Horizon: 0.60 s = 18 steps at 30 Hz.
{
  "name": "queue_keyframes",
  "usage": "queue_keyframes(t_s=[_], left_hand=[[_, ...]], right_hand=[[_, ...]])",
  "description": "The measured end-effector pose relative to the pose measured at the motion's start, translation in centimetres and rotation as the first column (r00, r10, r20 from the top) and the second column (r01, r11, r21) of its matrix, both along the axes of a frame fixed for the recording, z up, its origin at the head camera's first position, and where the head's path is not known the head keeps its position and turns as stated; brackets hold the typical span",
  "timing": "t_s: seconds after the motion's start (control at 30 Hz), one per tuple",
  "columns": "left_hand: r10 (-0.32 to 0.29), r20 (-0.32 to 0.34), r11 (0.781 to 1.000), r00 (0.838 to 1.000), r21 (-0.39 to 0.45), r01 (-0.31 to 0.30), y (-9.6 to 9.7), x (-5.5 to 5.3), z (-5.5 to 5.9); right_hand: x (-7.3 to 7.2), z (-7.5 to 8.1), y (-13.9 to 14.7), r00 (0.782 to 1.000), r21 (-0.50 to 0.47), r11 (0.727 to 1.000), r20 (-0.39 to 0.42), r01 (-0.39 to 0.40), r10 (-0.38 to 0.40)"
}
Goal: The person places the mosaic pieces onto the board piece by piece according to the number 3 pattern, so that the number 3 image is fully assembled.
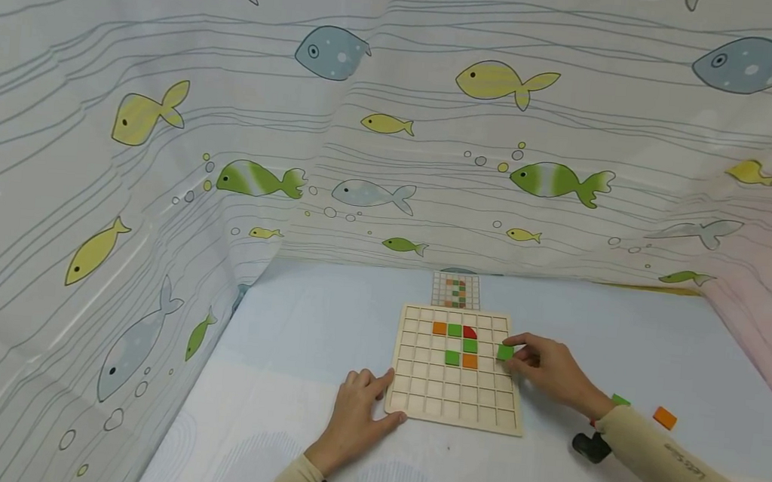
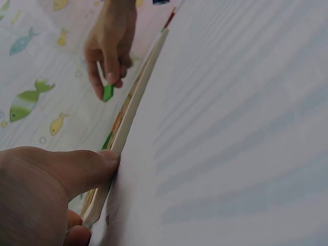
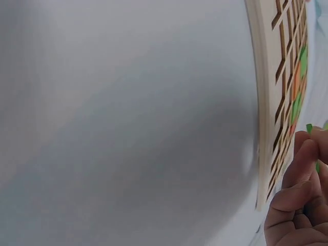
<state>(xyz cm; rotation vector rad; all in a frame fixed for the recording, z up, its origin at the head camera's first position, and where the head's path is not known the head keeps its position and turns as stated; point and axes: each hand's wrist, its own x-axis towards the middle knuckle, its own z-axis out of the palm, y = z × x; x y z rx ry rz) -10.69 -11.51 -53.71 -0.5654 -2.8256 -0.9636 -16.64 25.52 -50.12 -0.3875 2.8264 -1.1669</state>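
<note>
A wooden grid board (image 1: 415, 394) lies flat on the table, with several coloured tiles set in its upper middle squares. Among them are an orange tile (image 1: 439, 328), a green tile (image 1: 452, 358) and a red piece with a rounded corner (image 1: 469, 332). My left hand (image 1: 355, 416) holds the board's near left corner, thumb on the front edge and fingers along the left edge. Between thumb and fingertips, my right hand (image 1: 549, 367) pinches a green square tile (image 1: 505, 352) above the board's right side. In the right wrist view, fingers mostly hide that tile.
Behind the board is a small card (image 1: 456, 290) showing a grid with coloured squares. Loose pieces lie to the right near my right forearm: an orange tile (image 1: 665, 418) and a green one (image 1: 621, 400), with a bit of red partly hidden by the sleeve. Fish-printed sheets (image 1: 379, 157) surround the table.
</note>
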Motion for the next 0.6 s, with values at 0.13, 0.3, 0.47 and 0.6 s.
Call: queue_keyframes(t_s=[0.13, 0.3, 0.47, 0.6], left_hand=[[0.001, -0.004, 1.0, 1.0, -0.003, -0.001, 0.0, 0.0, -0.1], [0.002, -0.003, 1.0, 1.0, -0.008, -0.002, 0.0, -0.1, -0.2], [0.001, 0.009, 1.0, 1.0, -0.003, -0.001, 0.0, 0.0, -0.1], [0.003, 0.01, 1.0, 1.0, -0.005, -0.003, 0.0, 0.1, 0.0]], right_hand=[[0.0, 0.0, -0.7, 1.0, -0.005, 1.0, -0.001, -0.017, 0.017], [0.0, 0.0, -1.3, 0.999, -0.019, 0.999, -0.014, -0.048, 0.047], [0.1, -0.2, -1.9, 0.995, -0.039, 0.994, -0.027, -0.099, 0.098], [0.2, -0.3, -2.3, 0.991, -0.049, 0.99, -0.031, -0.131, 0.129]])
